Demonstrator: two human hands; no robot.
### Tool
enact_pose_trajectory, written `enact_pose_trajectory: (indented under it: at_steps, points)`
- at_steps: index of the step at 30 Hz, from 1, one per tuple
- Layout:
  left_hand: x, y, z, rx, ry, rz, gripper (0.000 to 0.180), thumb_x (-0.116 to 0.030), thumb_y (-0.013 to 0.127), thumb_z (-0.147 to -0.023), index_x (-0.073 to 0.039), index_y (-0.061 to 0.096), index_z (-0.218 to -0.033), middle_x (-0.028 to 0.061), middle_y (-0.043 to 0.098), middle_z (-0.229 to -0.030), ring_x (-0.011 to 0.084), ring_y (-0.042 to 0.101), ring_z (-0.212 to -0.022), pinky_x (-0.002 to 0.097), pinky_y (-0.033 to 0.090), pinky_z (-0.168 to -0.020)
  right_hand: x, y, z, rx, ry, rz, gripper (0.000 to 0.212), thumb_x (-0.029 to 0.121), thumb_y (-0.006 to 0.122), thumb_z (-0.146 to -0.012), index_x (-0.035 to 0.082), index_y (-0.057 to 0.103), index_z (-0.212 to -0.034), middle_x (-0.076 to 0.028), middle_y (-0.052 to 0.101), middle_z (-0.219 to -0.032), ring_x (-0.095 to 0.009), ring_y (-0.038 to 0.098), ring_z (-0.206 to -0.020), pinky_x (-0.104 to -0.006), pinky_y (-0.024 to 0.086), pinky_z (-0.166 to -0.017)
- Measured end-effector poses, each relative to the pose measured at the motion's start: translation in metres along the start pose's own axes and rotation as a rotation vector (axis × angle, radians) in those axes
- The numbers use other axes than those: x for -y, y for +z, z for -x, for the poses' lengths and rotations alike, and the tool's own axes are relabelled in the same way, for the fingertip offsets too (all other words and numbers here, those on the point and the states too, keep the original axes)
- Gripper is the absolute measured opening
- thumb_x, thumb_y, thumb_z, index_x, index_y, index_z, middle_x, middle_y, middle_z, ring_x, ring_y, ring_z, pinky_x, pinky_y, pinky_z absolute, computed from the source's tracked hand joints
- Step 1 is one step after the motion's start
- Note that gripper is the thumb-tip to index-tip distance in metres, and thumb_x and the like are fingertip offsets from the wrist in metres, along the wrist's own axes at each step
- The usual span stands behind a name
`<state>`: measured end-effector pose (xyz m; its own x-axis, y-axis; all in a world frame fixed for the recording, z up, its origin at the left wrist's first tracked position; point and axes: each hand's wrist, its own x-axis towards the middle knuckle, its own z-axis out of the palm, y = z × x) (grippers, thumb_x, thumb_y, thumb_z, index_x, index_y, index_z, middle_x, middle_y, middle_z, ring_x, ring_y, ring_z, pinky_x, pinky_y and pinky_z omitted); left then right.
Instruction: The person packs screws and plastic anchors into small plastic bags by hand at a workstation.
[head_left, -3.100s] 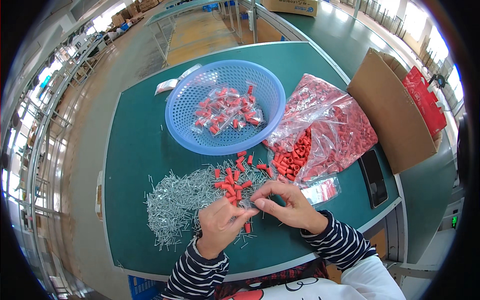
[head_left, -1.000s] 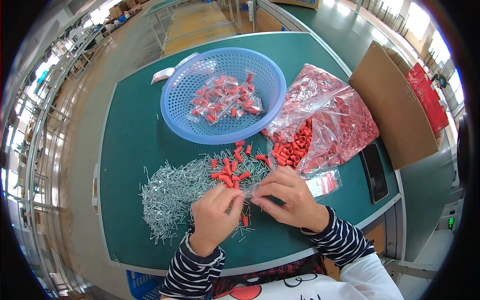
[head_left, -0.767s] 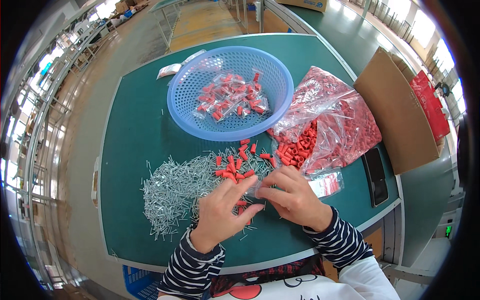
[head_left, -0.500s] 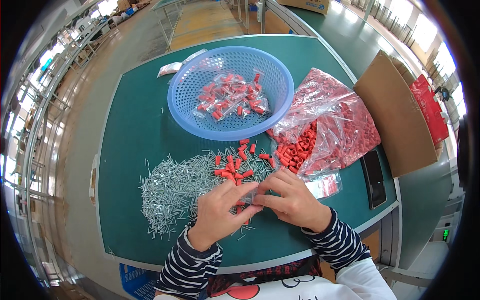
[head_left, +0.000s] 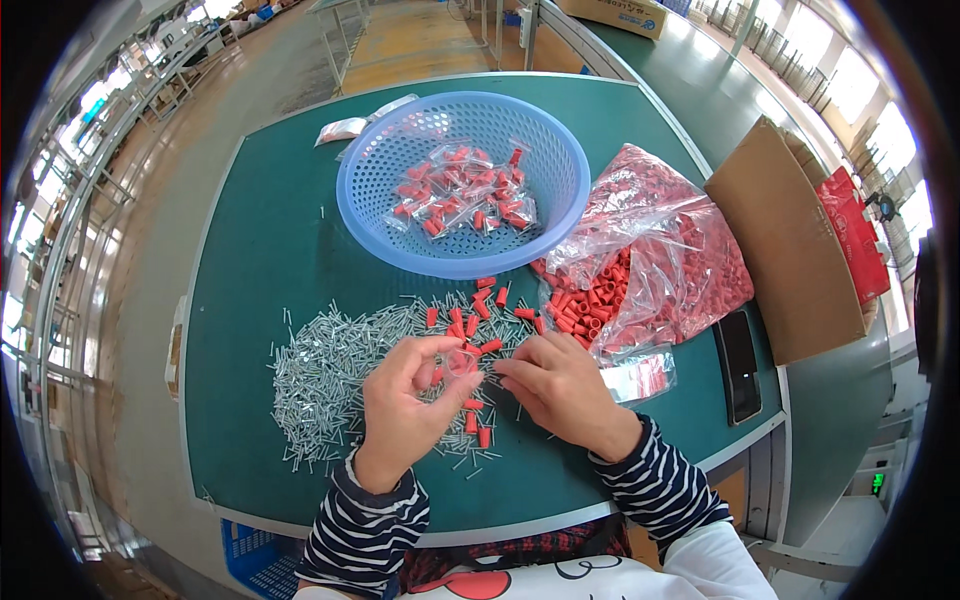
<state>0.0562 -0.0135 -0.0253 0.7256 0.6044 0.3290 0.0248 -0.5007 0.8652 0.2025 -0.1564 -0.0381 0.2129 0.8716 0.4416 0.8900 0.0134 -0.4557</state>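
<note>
Green bench [head_left: 260, 250], viewed from the person's side, items listed from its left edge across.

1. Heap of small silver pins [head_left: 330, 370], left of centre toward the near edge; far too many to count, lying at all angles with no common direction.

2. Left hand [head_left: 410, 400], striped sleeve, forearm rising from the near edge. Palm turned inward, fingers curled with thumb and forefinger pinched narrowly on a small clear packet [head_left: 462, 362] holding something red. The packet sits just above the bench, between both hands, at the right fringe of the pins; its long axis cannot be told.

3. Loose red caps [head_left: 478, 318], short tubes scattered around the hands: roughly fifteen, some upright on the near side, most lying flat and pointing in varied directions.

4. One blue perforated basket [head_left: 370, 190], round, toward the far edge at centre, holding a pile of filled clear packets [head_left: 460, 195]; number not countable.

5. Right hand [head_left: 565, 385], striped sleeve, forearm entering from the near right. Back of the hand upward, fingers bent and drawn together, tips meeting the clear packet opposite the left hand.

6. One large clear bag of red caps [head_left: 660, 260], right of centre, mouth open toward the hands, caps spilling out.

7. One small flat empty-looking packet [head_left: 640, 375], just beside the right hand.

8. One dark phone [head_left: 740, 365], near the right edge, long axis running near to far.

9. One open cardboard box [head_left: 790, 240], at the right edge.
</note>
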Motion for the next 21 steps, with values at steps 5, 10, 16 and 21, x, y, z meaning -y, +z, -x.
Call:
enact_pose_trajectory:
  at_steps: [5,10,16,21]
  points:
    - [-0.004,0.004,0.000,0.020,0.014,-0.041,0.034,-0.009,0.082,-0.072,-0.006,0.067,-0.102,-0.0060,0.043,-0.071,0.0043,0.033,-0.059,0.0217,0.026,-0.052,0.000,0.008,-0.004,0.052,-0.037,0.222,0.012,0.010,0.063,-0.077,0.007,0.067,-0.087,-0.005,0.056,-0.082,-0.023,0.056,-0.084,-0.0361,0.042,-0.075]
    - [-0.003,0.004,0.000,0.033,0.029,-0.030,0.034,-0.009,0.082,-0.072,-0.006,0.066,-0.103,-0.0056,0.044,-0.072,0.0049,0.034,-0.059,0.0216,0.027,-0.052,0.016,0.007,-0.006,0.160,-0.033,0.387,0.007,0.012,0.060,-0.075,0.007,0.062,-0.078,-0.007,0.056,-0.081,-0.023,0.055,-0.083,-0.0363,0.040,-0.076]
    - [0.001,0.007,0.002,0.052,0.049,0.010,0.036,-0.010,0.082,-0.071,-0.006,0.066,-0.104,-0.0040,0.046,-0.072,0.0057,0.035,-0.060,0.0215,0.031,-0.053,0.004,0.004,-0.004,0.093,0.070,0.281,0.009,0.012,0.065,-0.071,0.005,0.062,-0.075,-0.009,0.057,-0.076,-0.025,0.058,-0.077,-0.0390,0.043,-0.071]
    - [-0.005,0.006,0.003,0.066,0.038,-0.041,0.037,-0.010,0.082,-0.071,-0.005,0.066,-0.104,-0.0024,0.050,-0.073,0.0067,0.038,-0.061,0.0219,0.033,-0.053,-0.002,-0.008,-0.003,-0.020,0.359,-0.413,0.012,0.008,0.073,-0.076,0.003,0.066,-0.085,-0.009,0.060,-0.080,-0.019,0.061,-0.065,-0.0293,0.046,-0.058]
